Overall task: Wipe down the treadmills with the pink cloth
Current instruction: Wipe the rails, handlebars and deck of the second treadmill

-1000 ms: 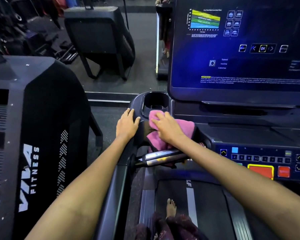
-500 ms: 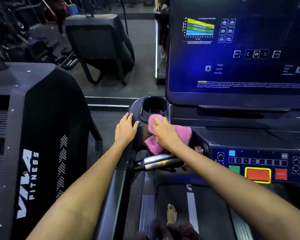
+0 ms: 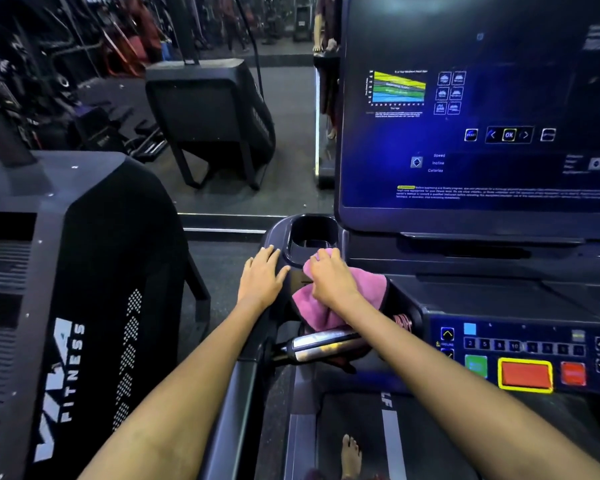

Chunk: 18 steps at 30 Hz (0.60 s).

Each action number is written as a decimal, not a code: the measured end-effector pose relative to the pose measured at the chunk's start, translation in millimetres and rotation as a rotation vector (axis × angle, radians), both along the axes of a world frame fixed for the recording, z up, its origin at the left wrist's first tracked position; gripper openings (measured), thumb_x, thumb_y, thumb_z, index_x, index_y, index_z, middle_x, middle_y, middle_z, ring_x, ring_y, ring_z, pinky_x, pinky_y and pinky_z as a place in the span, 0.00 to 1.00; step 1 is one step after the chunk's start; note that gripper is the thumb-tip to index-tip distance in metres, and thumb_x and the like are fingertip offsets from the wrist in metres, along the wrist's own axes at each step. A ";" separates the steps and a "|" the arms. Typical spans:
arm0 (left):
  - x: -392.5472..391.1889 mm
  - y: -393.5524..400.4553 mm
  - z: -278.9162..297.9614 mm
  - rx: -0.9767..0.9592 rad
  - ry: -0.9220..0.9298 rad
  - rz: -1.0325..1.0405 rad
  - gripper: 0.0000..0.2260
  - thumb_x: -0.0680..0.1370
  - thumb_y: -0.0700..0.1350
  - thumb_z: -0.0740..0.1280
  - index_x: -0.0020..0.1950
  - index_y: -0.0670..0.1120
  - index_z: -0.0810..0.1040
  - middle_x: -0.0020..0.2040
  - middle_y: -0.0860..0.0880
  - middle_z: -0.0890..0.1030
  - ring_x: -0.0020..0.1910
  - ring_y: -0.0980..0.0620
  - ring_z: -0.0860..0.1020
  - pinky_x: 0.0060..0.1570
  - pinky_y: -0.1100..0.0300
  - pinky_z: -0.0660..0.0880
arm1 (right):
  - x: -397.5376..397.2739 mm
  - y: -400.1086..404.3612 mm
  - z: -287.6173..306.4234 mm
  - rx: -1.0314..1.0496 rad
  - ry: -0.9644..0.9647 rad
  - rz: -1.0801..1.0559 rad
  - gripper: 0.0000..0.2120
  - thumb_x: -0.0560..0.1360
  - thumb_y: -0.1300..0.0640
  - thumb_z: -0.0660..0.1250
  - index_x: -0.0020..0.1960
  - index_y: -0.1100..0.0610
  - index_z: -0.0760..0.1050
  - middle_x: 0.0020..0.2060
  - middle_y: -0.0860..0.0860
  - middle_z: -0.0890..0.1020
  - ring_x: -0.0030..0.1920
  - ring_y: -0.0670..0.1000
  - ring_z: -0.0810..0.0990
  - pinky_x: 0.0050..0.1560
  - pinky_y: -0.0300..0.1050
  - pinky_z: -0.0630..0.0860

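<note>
From the head camera, the person stood on the belt of a treadmill (image 3: 354, 427), one bare foot (image 3: 350, 457) showing on it. The cup holder (image 3: 312, 237) at the console's left corner served as the handiest marker. Just behind and to the right of the cup holder, the pink cloth (image 3: 364, 289) lay bunched on the console's edge, its lower folds hanging toward the chrome grip bar (image 3: 323, 344) further below. The right hand (image 3: 333, 280) lay on top of the cloth, pressing it down, fingers bent over the fabric with the tips close to the cup holder's rim; whether they actually pinched the cloth I could not tell. The left hand (image 3: 262, 278) rested flat on the rounded frame just left of the cup holder, fingers straight and slightly spread, holding nothing. Up and right of the cup holder rose the lit blue screen (image 3: 478, 109). Right of the cup holder and lower ran the button panel with a red button edged in yellow (image 3: 525, 375). Well left of the cup holder stood a second black machine marked FITNESS (image 3: 73, 372).
</note>
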<state>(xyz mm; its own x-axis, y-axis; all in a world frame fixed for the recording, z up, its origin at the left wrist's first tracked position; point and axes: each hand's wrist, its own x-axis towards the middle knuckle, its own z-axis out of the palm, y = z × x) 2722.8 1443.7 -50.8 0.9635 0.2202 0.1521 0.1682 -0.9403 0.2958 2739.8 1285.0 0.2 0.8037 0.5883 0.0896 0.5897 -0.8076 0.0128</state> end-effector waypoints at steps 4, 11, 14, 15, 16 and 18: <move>-1.6 -3.2 0.7 -0.029 0.007 0.005 0.23 0.81 0.52 0.56 0.74 0.44 0.63 0.75 0.47 0.61 0.75 0.49 0.56 0.72 0.53 0.52 | 5.1 -11.2 -4.0 -0.024 0.045 -0.135 0.19 0.75 0.64 0.59 0.66 0.63 0.68 0.62 0.59 0.69 0.61 0.59 0.67 0.59 0.45 0.70; -3.5 -3.3 7.0 -0.146 -0.092 0.052 0.18 0.82 0.46 0.55 0.70 0.40 0.67 0.71 0.44 0.69 0.71 0.48 0.65 0.71 0.53 0.58 | 9.1 20.9 -6.4 0.031 0.102 -0.007 0.16 0.71 0.65 0.59 0.58 0.62 0.73 0.57 0.59 0.73 0.59 0.60 0.68 0.59 0.48 0.67; -4.9 -2.7 11.5 -0.197 -0.140 0.086 0.16 0.82 0.43 0.55 0.66 0.39 0.70 0.65 0.42 0.74 0.65 0.44 0.71 0.66 0.54 0.62 | 10.0 25.2 -4.2 0.075 0.143 0.123 0.18 0.72 0.66 0.59 0.61 0.63 0.70 0.61 0.59 0.71 0.60 0.60 0.67 0.61 0.47 0.66; -6.7 -4.8 13.5 -0.215 -0.153 0.098 0.14 0.81 0.42 0.55 0.65 0.38 0.71 0.64 0.41 0.75 0.63 0.43 0.72 0.64 0.53 0.63 | 10.2 19.6 -3.2 0.075 0.149 0.166 0.19 0.72 0.65 0.59 0.63 0.64 0.69 0.63 0.58 0.70 0.61 0.59 0.66 0.62 0.47 0.65; -8.4 -7.1 15.2 -0.227 -0.163 0.108 0.14 0.81 0.41 0.55 0.64 0.38 0.71 0.63 0.41 0.75 0.62 0.42 0.72 0.63 0.53 0.63 | 12.3 12.0 -3.1 0.058 0.153 0.204 0.19 0.72 0.65 0.59 0.63 0.64 0.69 0.64 0.57 0.69 0.60 0.58 0.66 0.62 0.46 0.65; -12.5 -10.2 16.8 -0.231 -0.169 0.114 0.14 0.81 0.39 0.55 0.64 0.37 0.70 0.63 0.41 0.75 0.61 0.42 0.72 0.62 0.54 0.63 | 19.1 -3.8 -0.9 0.024 0.167 0.234 0.18 0.72 0.65 0.59 0.62 0.63 0.71 0.64 0.55 0.70 0.59 0.58 0.67 0.60 0.47 0.66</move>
